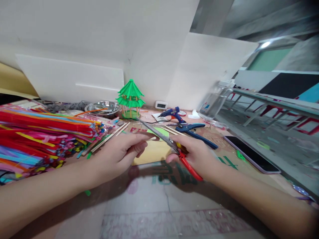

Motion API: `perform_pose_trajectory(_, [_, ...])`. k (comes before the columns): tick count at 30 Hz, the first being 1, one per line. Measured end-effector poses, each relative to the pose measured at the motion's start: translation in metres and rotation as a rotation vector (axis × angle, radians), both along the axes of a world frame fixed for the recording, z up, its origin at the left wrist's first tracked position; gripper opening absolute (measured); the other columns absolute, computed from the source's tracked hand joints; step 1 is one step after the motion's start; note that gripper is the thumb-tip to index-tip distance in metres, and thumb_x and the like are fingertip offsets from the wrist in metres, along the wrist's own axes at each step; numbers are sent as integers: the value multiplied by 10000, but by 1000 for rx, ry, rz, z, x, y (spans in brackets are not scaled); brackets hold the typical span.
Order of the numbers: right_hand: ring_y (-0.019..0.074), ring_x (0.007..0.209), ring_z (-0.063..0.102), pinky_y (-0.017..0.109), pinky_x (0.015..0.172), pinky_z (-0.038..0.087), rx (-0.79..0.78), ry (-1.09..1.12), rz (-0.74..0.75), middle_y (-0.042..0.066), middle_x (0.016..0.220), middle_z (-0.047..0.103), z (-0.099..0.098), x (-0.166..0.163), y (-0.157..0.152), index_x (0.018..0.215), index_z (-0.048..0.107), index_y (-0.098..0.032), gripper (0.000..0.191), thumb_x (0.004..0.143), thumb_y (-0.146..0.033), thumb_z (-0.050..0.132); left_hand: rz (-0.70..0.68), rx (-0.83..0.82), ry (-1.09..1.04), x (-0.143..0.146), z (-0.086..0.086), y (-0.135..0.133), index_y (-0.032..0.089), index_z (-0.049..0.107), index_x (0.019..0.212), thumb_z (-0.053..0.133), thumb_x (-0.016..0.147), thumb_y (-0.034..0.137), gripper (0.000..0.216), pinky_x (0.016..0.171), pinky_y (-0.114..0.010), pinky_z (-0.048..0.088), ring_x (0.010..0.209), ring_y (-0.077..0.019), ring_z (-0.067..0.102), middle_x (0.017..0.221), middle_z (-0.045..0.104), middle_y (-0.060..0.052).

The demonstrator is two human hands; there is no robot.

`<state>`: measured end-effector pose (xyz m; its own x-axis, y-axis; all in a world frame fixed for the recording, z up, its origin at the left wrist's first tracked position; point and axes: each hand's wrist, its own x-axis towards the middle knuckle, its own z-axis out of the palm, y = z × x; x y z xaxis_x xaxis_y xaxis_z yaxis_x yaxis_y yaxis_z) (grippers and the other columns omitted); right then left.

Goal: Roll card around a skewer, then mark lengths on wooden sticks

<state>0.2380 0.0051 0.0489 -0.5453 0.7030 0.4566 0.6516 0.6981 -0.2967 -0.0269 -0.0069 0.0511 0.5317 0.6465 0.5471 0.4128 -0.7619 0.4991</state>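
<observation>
My right hand [196, 152] is wrapped round a tool with red-and-yellow handles [185, 162] and a long, tapering grey metal nose or blades, pointing away to the left. Whether it is pliers or scissors I cannot tell. My left hand [122, 149] is closed in a pinch close to the metal part; a small pale tip shows at its fingers, too little to name. Beneath the hands lie a yellow sheet [147, 154] and a light green piece [161, 132]. Beyond them stands a small green two-tiered pavilion model [131, 99] on thin posts.
Bundles of coloured pipe cleaners [45, 129] crowd the left, near a metal bowl [109, 108]. A blue glue gun [173, 114], a small digital clock [161, 105] and blue-handled pliers [196, 134] lie at the back. A phone [251, 154] and clear container [214, 99] are right.
</observation>
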Motion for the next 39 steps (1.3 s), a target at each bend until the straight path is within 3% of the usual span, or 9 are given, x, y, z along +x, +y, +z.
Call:
perform_pose_trajectory(4, [224, 838, 622, 341, 723, 511, -16, 98, -9, 102, 1021, 672, -1, 2, 7, 1180, 591, -163, 591, 907, -686, 574, 18, -12, -42, -1, -2, 2, 171, 620, 1208, 390, 995, 171, 314, 636, -205, 449, 654, -101, 541, 719, 568, 47])
perform_pose_trajectory(9, [266, 896, 605, 398, 746, 522, 133, 25, 34, 146, 1051, 620, -8, 5, 13, 1200, 554, -137, 631, 892, -686, 593, 49, 1, -12, -1, 1, 2, 188, 609, 863, 387, 987, 165, 256, 647, -207, 443, 704, -102, 563, 772, 597, 25])
perform_pose_trajectory(15, [234, 823, 579, 350, 684, 490, 204, -22, 68, 119, 970, 596, -8, 2, 7, 1149, 571, -137, 591, 913, -679, 561, 17, -4, -7, -2, 0, 2, 194, 624, 1090, 386, 934, 93, 302, 723, -217, 487, 778, -120, 613, 829, 655, 23])
perform_pose_trajectory(20, [211, 762, 563, 329, 655, 474, 214, -29, 75, 96, 911, 586, -6, 0, 5, 1120, 591, -119, 605, 886, -677, 599, 16, -4, 19, -2, -2, 3, 196, 642, 972, 403, 902, 87, 272, 772, -259, 499, 867, -155, 650, 940, 709, -14])
perform_pose_trajectory(25, [196, 731, 561, 315, 642, 466, 200, -23, 71, 91, 890, 601, -5, -1, 4, 1098, 614, -119, 613, 906, -697, 545, 43, -20, 65, -1, 0, 1, 198, 587, 816, 386, 928, 123, 242, 754, -273, 475, 818, -156, 627, 834, 665, 0])
perform_pose_trajectory(39, [182, 698, 599, 284, 629, 433, 76, -83, 49, 48, 802, 682, -3, 5, 0, 1002, 681, -180, 498, 891, -662, 620, -5, 2, 33, -1, -3, 3, 209, 577, 859, 398, 870, 68, 228, 644, -242, 439, 662, -125, 566, 725, 623, 30])
